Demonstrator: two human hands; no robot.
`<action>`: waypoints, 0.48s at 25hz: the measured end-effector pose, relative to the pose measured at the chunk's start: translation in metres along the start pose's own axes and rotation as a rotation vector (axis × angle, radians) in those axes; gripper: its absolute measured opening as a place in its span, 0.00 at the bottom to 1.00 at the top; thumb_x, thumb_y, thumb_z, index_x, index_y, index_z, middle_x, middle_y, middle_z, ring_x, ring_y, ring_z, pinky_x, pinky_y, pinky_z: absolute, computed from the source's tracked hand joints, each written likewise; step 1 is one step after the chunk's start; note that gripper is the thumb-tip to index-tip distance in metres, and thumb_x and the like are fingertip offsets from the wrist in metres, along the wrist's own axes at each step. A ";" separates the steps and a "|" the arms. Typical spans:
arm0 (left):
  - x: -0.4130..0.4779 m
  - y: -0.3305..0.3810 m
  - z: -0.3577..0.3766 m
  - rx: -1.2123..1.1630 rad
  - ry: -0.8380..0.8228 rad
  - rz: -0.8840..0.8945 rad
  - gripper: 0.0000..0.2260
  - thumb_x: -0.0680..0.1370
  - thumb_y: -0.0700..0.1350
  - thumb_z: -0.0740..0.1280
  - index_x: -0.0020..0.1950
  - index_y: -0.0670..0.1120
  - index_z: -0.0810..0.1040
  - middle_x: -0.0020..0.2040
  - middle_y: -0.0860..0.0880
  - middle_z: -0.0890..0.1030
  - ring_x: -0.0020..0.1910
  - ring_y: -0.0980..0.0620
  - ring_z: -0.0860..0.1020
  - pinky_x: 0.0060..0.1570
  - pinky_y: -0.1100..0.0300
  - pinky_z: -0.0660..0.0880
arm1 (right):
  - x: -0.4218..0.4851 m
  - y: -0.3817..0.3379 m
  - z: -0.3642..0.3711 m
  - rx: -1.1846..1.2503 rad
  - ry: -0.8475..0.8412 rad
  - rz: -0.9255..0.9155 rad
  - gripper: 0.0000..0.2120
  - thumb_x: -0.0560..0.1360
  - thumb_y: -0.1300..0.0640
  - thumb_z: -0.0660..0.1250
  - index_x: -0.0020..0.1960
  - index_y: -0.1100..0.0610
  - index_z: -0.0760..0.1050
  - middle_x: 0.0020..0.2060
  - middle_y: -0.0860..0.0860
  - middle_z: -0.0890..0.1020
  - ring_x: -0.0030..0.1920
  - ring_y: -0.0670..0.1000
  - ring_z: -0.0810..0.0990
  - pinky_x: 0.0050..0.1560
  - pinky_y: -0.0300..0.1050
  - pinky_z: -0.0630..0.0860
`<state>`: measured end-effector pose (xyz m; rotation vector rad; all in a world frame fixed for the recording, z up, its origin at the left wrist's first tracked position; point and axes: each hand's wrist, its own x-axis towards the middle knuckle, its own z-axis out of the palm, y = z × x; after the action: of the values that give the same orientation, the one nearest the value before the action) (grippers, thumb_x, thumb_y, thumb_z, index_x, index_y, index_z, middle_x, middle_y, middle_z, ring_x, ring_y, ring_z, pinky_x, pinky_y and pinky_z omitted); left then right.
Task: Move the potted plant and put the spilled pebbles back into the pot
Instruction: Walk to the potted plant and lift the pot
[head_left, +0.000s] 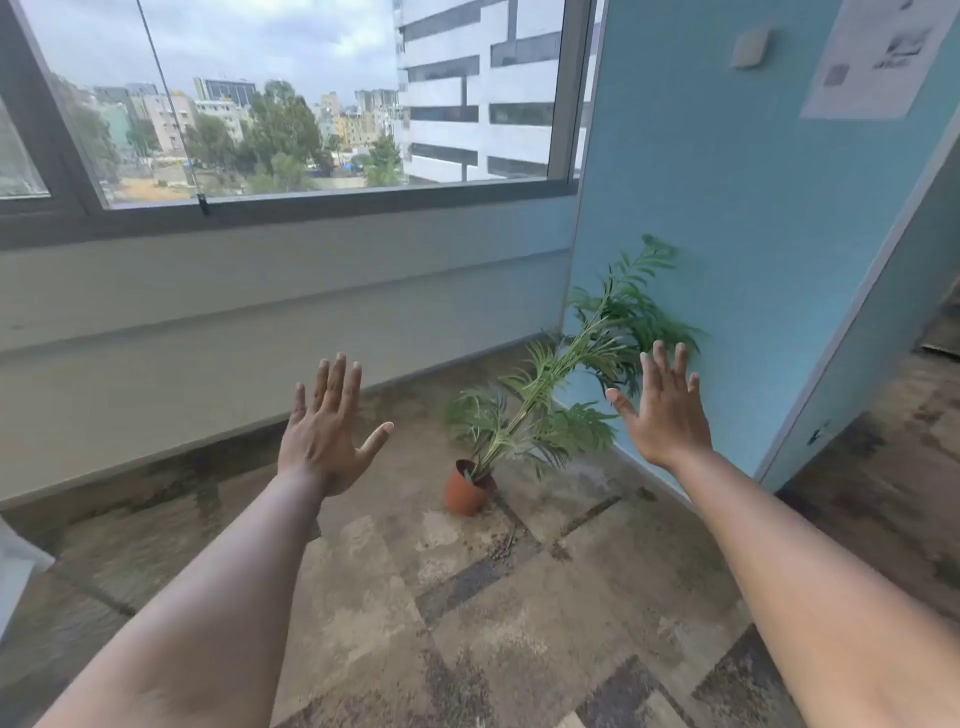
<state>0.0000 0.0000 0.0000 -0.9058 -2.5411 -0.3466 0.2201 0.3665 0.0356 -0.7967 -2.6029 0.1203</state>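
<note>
One small terracotta pot (466, 492) sits on the carpet floor (363, 597) in the corner, right where the blue wall (727, 234) meets the grey wall under the window (291, 98). It's tipped a bit, and the leafy green plant (566, 384) in it leans up and to the right toward the blue wall. Just in front of the pot there's a little scatter of dark pebbles (501, 548) lying on the carpet (pretty small and blurry, so can't count them).

Both bare arms are stretched straight out ahead, one on each side of the plant. Left hand (324, 434) is up with its back to the camera, fingers straight and spread, thumb out to the side, holding nothing. Right hand (665, 410) is the same deal: flat, fingers fanned wide, empty, hovering in front of the leaves near the blue wall. Neither hand touches the pot or plant.

A sheet of paper (878, 57) hangs high on the blue wall, but the print is too blurred to read.
</note>
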 end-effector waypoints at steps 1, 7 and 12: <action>-0.011 -0.002 0.010 0.015 -0.059 -0.019 0.40 0.77 0.69 0.50 0.79 0.48 0.41 0.80 0.47 0.40 0.78 0.48 0.38 0.76 0.45 0.43 | -0.005 -0.001 0.016 -0.005 -0.056 0.034 0.40 0.79 0.34 0.46 0.80 0.61 0.45 0.80 0.55 0.42 0.78 0.56 0.34 0.77 0.59 0.42; -0.062 -0.054 0.090 0.085 -0.295 -0.084 0.35 0.79 0.66 0.46 0.79 0.48 0.41 0.79 0.48 0.39 0.77 0.49 0.36 0.76 0.46 0.42 | -0.034 0.001 0.114 -0.113 -0.347 0.095 0.40 0.79 0.33 0.45 0.80 0.59 0.44 0.80 0.55 0.42 0.78 0.57 0.34 0.77 0.61 0.43; -0.058 -0.121 0.138 0.068 -0.401 -0.188 0.34 0.79 0.65 0.46 0.79 0.49 0.40 0.79 0.50 0.39 0.77 0.50 0.36 0.76 0.47 0.42 | -0.018 -0.020 0.177 -0.136 -0.437 0.169 0.39 0.79 0.33 0.45 0.80 0.57 0.48 0.80 0.55 0.45 0.78 0.56 0.36 0.77 0.61 0.43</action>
<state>-0.0792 -0.0728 -0.1600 -0.7746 -2.9964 -0.1407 0.1503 0.3462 -0.1280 -1.1497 -2.9702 0.1860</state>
